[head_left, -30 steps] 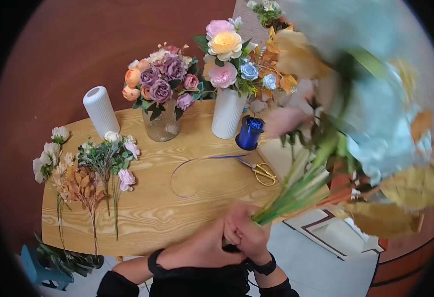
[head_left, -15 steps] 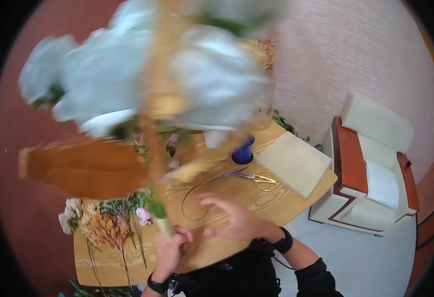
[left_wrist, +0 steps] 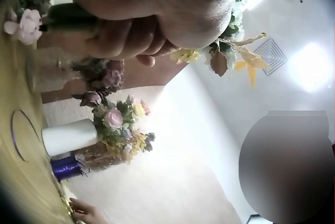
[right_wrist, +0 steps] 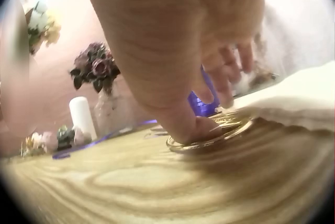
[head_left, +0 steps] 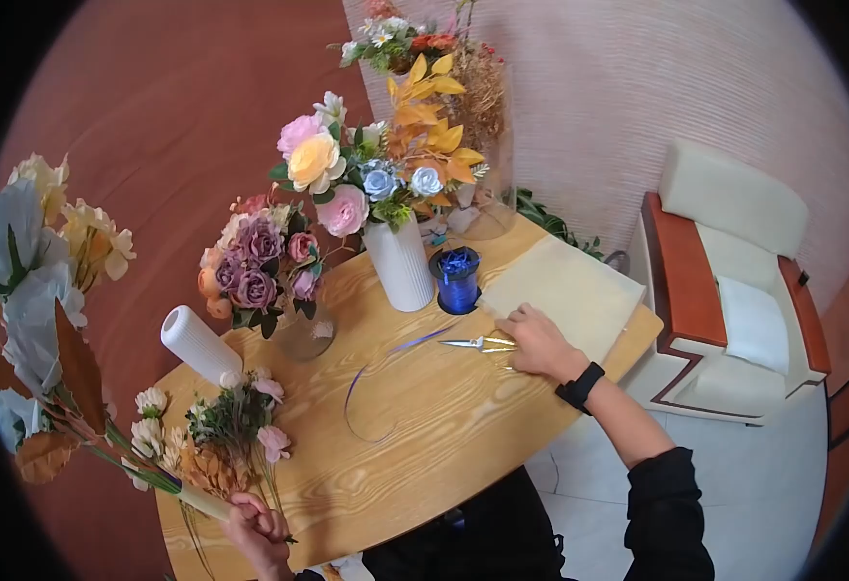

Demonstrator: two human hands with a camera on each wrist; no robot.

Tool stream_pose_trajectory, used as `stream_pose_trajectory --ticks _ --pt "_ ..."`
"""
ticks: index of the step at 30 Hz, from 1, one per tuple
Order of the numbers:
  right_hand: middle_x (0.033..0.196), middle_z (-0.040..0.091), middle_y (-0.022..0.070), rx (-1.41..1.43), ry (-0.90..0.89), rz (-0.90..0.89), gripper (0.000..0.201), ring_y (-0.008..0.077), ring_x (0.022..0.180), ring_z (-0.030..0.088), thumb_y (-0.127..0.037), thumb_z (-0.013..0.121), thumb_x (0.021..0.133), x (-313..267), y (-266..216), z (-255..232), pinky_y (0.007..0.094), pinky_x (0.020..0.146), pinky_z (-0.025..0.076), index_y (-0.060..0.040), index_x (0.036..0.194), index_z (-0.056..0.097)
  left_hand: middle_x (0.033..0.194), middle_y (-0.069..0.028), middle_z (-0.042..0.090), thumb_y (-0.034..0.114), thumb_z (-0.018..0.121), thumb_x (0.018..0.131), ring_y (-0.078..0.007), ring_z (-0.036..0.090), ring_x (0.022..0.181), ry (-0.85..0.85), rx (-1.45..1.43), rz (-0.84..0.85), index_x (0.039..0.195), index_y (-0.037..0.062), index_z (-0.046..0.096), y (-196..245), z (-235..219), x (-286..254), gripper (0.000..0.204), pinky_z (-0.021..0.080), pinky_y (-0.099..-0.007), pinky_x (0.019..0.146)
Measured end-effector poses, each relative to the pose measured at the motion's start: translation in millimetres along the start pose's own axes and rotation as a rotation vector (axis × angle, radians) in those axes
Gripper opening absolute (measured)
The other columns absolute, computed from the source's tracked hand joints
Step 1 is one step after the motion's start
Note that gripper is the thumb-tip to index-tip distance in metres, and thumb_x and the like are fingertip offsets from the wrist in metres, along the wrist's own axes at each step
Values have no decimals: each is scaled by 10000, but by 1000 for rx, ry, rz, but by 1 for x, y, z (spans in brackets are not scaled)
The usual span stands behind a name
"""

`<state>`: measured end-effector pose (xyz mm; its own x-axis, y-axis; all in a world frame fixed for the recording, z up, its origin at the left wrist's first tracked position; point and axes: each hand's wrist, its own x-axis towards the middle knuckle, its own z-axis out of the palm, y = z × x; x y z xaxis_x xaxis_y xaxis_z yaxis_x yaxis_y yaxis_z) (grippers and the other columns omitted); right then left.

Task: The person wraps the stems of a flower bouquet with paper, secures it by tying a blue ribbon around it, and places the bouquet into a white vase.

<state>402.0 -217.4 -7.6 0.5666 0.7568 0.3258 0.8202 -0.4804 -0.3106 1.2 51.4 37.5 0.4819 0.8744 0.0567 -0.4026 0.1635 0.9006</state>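
Observation:
My left hand (head_left: pixel 260 528) grips the bundled stems of a bouquet (head_left: pixel 42 300) with pale blue blooms, cream flowers and brown leaves, tilted out past the table's left side. A bit of blue ribbon shows on its stems (head_left: pixel 202 502). In the left wrist view, the fingers curl round the green stem ends (left_wrist: pixel 70 17). My right hand (head_left: pixel 541 347) reaches down over the gold-handled scissors (head_left: pixel 487 343), which lie on the table. In the right wrist view, the thumb touches the gold handle loops (right_wrist: pixel 235 129) while the other fingers hang loosely above them.
A spool of blue ribbon (head_left: pixel 457 283) stands beyond the scissors, a loose ribbon (head_left: pixel 352 397) curling over the table. Behind are a white vase (head_left: pixel 400 271) of flowers and a glass vase (head_left: pixel 306 334). Nearby stand an empty white vase (head_left: pixel 197 344), loose flower stems (head_left: pixel 221 426) and a beige sheet (head_left: pixel 570 290).
The bouquet has swung from the right across to the far left in my left hand. My right hand has let go of its stems and moved right to the scissors.

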Motion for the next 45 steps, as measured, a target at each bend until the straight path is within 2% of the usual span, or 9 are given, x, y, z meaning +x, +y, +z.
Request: stream_pose_trajectory --ticks 2,8,11,14,17,22,26,33,45 --pt "1014 606 184 -153 -48 -91 424 378 982 567 37 585 670 6 -9 -1 453 850 466 7 1093 580 421 34 178 135 423 830 -88 128 306 14 14 9 712 39 428 2 -3 -1 152 115 -283 291" --pt "876 616 189 91 -139 -136 393 403 828 608 15 562 689 16 -12 9 454 698 489 -4 1080 528 427 38 181 130 429 827 -83 138 309 50 34 54 711 39 428 1 -10 -1 148 138 -272 293" --pt "745 580 212 18 -306 -16 328 405 785 600 0 574 703 23 -22 9 439 684 488 7 1029 535 432 40 189 107 435 814 -78 140 312 73 11 75 698 33 426 -2 -12 0 137 140 -267 295" --pt "691 593 157 202 -351 -25 325 290 629 606 -54 618 754 18 -37 6 367 558 482 12 1069 570 436 41 197 81 435 799 -74 140 315 110 -4 81 683 27 422 0 -16 -1 129 140 -266 297" --pt "740 616 9 808 -464 644 390 44 489 486 -177 640 888 6 -55 -9 204 397 354 -5 1232 573 439 42 202 66 432 789 -72 137 318 128 -10 74 676 23 421 1 -19 -6 122 140 -266 298" --pt "696 551 -16 1119 -489 807 316 65 472 441 -320 635 922 -3 -49 -9 193 411 340 -18 1008 602 462 45 199 167 452 891 -67 151 327 -68 5 81 774 62 419 0 -36 -3 161 134 -257 302" --pt "671 478 -24 1245 -556 880 453 70 514 433 -496 617 889 5 -40 -2 195 442 335 -51 853 537 440 37 186 75 387 826 -77 129 320 99 -60 98 704 29 404 3 -19 -8 131 124 -282 308" --pt "592 476 -11 1419 -638 952 669 96 474 443 -665 613 790 39 -23 -2 249 443 356 -10 880 511 460 33 201 106 389 875 -75 137 327 30 -66 104 745 48 397 6 -33 -12 143 133 -269 308" --pt "568 483 24 1238 -532 848 628 110 423 437 -571 669 817 61 -8 17 236 395 356 45 840 555 450 37 183 90 393 853 -75 120 328 26 -22 115 723 41 399 3 -48 -12 139 134 -268 307"
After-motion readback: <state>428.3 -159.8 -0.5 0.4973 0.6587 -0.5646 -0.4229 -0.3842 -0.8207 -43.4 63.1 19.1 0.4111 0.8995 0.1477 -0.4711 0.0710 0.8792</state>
